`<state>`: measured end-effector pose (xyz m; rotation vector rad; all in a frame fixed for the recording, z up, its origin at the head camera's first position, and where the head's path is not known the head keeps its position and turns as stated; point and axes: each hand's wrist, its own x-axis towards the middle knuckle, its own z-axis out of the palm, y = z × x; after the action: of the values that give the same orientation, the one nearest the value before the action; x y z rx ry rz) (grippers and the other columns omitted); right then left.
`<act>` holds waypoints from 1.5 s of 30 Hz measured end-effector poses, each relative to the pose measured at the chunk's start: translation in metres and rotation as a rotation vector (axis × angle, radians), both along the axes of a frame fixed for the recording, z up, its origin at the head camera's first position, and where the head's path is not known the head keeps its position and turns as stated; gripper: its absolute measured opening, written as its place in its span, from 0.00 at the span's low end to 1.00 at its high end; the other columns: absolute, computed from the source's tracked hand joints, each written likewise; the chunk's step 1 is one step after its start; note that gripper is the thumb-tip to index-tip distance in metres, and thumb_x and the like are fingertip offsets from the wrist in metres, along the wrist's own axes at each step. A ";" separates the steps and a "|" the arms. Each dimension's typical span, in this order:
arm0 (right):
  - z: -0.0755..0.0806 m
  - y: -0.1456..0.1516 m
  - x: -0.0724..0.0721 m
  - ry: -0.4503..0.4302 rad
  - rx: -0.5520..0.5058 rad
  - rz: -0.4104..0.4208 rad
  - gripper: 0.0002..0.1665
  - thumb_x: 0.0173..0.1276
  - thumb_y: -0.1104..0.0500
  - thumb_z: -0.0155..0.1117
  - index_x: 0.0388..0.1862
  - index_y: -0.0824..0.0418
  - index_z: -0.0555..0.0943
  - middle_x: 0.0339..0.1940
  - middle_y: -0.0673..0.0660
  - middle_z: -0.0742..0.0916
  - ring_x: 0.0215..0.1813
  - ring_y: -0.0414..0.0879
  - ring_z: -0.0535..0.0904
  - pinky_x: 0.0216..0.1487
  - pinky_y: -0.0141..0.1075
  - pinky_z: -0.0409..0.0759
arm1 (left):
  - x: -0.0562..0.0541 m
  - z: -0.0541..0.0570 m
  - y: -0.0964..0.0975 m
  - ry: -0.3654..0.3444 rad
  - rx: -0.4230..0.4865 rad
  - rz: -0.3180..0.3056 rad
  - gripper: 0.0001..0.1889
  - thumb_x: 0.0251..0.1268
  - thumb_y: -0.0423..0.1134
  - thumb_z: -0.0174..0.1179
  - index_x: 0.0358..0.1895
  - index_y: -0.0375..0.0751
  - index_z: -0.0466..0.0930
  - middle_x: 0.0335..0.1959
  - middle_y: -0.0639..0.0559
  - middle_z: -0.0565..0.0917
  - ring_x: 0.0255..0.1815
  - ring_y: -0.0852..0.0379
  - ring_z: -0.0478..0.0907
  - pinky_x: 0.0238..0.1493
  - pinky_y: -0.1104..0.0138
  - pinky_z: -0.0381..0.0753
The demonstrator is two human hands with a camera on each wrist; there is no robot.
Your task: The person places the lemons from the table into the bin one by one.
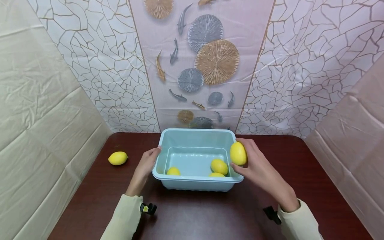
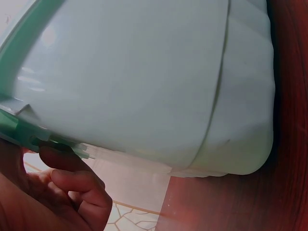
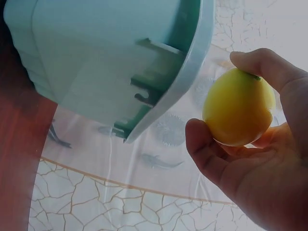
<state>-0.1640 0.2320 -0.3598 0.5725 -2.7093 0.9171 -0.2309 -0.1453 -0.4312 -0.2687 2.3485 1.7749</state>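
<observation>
A light blue plastic basin stands on the table. My left hand grips its left rim; in the left wrist view the fingers are curled beneath the edge. Beside the right rim, my right hand holds a yellow lemon between thumb and fingers. The right wrist view shows this lemon apart from the basin's side. Inside the basin, one lemon lies at the front left. Another lemon sits at the front right, with a third lemon partly hidden by the front rim.
One more lemon lies on the dark red-brown table, left of the basin. A patterned sheet hangs behind the table's back edge. Pale cloth walls flank both sides. Black straps show at the wrists.
</observation>
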 end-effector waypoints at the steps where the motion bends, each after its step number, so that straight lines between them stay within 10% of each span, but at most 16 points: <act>1: 0.000 -0.001 -0.002 0.008 0.002 0.009 0.46 0.62 0.63 0.80 0.74 0.65 0.66 0.65 0.62 0.74 0.58 0.55 0.75 0.57 0.53 0.82 | 0.000 0.001 0.000 0.001 -0.001 -0.003 0.37 0.85 0.60 0.46 0.79 0.33 0.65 0.73 0.34 0.75 0.69 0.41 0.77 0.69 0.46 0.76; 45: -0.013 -0.039 -0.061 -0.127 0.195 0.167 0.43 0.65 0.57 0.79 0.75 0.60 0.70 0.64 0.60 0.77 0.50 0.51 0.78 0.50 0.46 0.83 | 0.000 0.000 0.000 -0.003 -0.032 -0.009 0.38 0.85 0.61 0.45 0.81 0.32 0.62 0.75 0.33 0.72 0.72 0.40 0.74 0.72 0.45 0.73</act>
<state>-0.2248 0.1928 -0.3727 0.8160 -2.9226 0.7548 -0.2310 -0.1449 -0.4307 -0.2652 2.3741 1.7322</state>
